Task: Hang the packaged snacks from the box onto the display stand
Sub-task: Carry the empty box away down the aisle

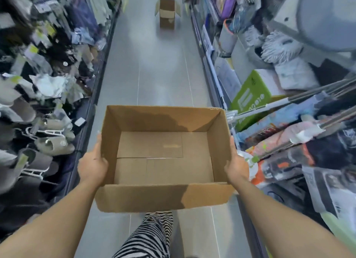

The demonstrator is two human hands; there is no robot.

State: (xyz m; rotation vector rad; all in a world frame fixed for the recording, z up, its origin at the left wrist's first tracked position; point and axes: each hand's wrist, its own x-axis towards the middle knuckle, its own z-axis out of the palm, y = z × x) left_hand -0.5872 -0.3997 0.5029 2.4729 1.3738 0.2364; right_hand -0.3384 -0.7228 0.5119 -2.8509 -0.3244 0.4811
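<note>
Box (163, 121): where is it right now?

Held up off the floor (154, 74), in front of the person, above a leg in striped trousers (152, 236). It is open-topped and I see only bare cardboard inside, no snacks.

How are the hands on it?

The left hand (92, 165) lies flat against the outside of the left wall, fingers straight along it. The right hand (237, 165) does the same on the right wall. They clamp the box between the palms; whether any fingertip hooks under the base, I cannot tell.

How will it handle?

Light, I would judge, since it looks empty. Corrugated walls are stiff enough along the edges but give in the middle, so a hard squeeze could bow them. The near flap hangs loose and offers no hold. Low on the side walls, close to the base, seems the surest place.

What lies around it?

Slippers (52, 144) hang on the left shelving, just beside the left hand. On the right are packs and a green carton (250, 96), with mops (281, 47) further along.

And beyond?

A second box (167, 13) stands open on the floor well down the aisle. I cannot pick out a snack stand.
</note>
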